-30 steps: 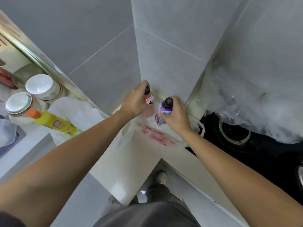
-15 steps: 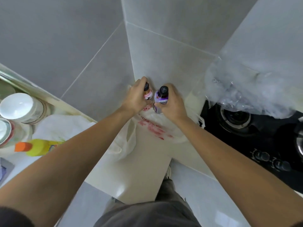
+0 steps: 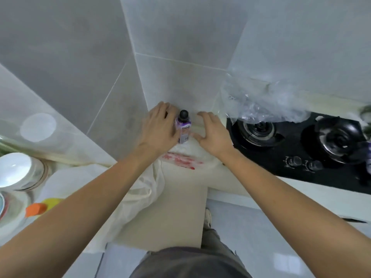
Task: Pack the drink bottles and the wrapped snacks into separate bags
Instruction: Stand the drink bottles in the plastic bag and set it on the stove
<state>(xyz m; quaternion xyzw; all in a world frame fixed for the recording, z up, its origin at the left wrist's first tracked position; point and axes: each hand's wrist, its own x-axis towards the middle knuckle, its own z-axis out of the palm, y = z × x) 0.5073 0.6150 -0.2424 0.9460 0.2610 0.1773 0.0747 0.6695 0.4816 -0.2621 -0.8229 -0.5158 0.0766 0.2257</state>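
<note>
Nearest the camera, two bare forearms reach forward over a pale countertop (image 3: 180,207) that juts toward the person's legs. Off to the left, a yellow bottle with an orange cap (image 3: 38,209) lies on white cloth, with white bowls (image 3: 18,171) beyond it. Farther along the counter, a cream cloth bag with red print (image 3: 180,161) lies slumped, its mouth toward the tiled corner.

At the bag's far end stands a purple-labelled drink bottle (image 3: 183,130), upright, its long axis vertical and its black cap pointing up toward the camera; its base seems to sit in or at the bag's opening, though the hands and folds hide exactly where. The left hand (image 3: 160,131) is curled beside the bottle, fingers touching its left side; whether it also hides something beneath the palm cannot be told. The right hand (image 3: 212,133) hovers just right of the bottle with fingers spread and thumb extended, gripping nothing.

To the right lies a black gas hob (image 3: 301,149), and a crumpled clear plastic bag (image 3: 261,101) rests against the tiled wall (image 3: 180,57) behind it.
</note>
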